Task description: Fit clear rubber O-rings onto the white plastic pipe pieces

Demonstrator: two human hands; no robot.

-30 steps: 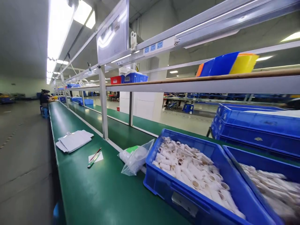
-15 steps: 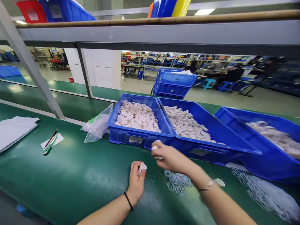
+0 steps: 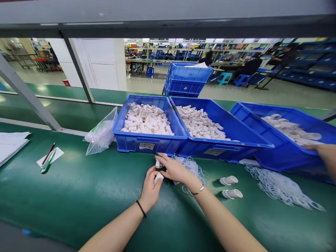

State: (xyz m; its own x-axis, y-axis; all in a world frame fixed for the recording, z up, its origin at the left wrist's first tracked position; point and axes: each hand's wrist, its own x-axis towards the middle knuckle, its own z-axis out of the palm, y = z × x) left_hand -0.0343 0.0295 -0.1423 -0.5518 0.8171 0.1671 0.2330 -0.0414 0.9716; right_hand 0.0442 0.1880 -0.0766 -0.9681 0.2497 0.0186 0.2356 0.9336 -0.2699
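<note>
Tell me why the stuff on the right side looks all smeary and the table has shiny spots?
Head view: the right blue bin and the white parts inside it are blurred; the lens bends the beam overhead; lamp glare lies on the green belt; both hands, left hand and right hand, look sharp.

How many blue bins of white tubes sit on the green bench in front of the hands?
3: left bin behind the hands, middle bin beside it, right bin angled at the far right, cut by the frame edge. More may lie beyond.
</note>
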